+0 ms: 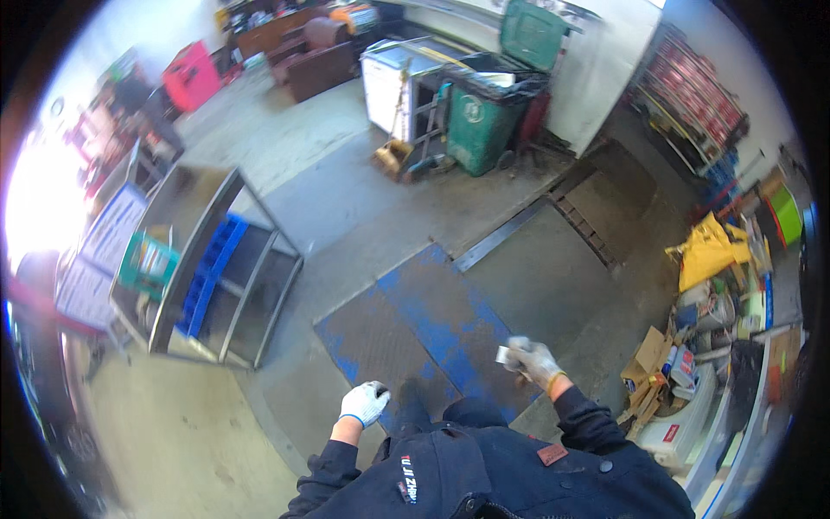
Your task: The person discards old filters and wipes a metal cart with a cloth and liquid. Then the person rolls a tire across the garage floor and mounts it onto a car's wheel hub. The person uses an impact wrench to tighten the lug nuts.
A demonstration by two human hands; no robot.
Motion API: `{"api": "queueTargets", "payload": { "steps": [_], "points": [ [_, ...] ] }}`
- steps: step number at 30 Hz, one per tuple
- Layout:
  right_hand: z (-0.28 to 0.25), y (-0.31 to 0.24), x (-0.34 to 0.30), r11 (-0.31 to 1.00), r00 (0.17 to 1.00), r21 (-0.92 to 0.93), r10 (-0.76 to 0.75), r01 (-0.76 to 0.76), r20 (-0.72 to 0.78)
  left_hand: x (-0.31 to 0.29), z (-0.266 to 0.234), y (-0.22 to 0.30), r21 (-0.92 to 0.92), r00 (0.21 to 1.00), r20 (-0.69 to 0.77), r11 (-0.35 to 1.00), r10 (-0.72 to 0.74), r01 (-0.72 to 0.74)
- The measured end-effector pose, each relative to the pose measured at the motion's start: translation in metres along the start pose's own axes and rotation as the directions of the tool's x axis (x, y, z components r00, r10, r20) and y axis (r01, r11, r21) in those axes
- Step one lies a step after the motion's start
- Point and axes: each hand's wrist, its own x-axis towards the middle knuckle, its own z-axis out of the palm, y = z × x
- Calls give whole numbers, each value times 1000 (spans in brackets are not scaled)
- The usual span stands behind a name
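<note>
My left hand (365, 403), in a white knit glove with a blue cuff edge, hangs low in front of my body. Its fingers are curled in, and whatever may be inside them is hidden. My right hand (534, 362) wears a greyer, dirtier glove with an orange cuff. A small flat white piece (502, 355) sticks out at its fingertips, gripped there; its kind is too small to make out. Both hands are held apart, above a worn blue metal floor plate (406, 324).
To the left stands a metal trolley (259, 285) with a blue parts bin (210, 275) and a green bucket (149, 265). A green wheeled bin (482, 130) stands ahead. Cardboard (647, 363), a yellow bag (711, 251) and clutter line the right wall. A floor recess (588, 229) lies ahead right.
</note>
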Motion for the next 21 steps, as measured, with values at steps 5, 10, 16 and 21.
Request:
{"api": "queueTargets", "payload": {
  "steps": [5,10,16,21],
  "points": [
    [-121,51,72,942,896,325,215,-85,-389,169,-75,83,45,977,91,979,192,-197],
    [-148,78,190,730,884,639,437,-242,-164,335,-98,101,120,991,108,988,81,-94],
    [-158,-193,419,392,983,919,145,50,-116,438,-75,35,-119,918,125,913,-376,390],
    [-171,-536,500,651,846,562,-497,511,-193,430,-85,22,-484,800,65,682,-596,548]
  ]
}}
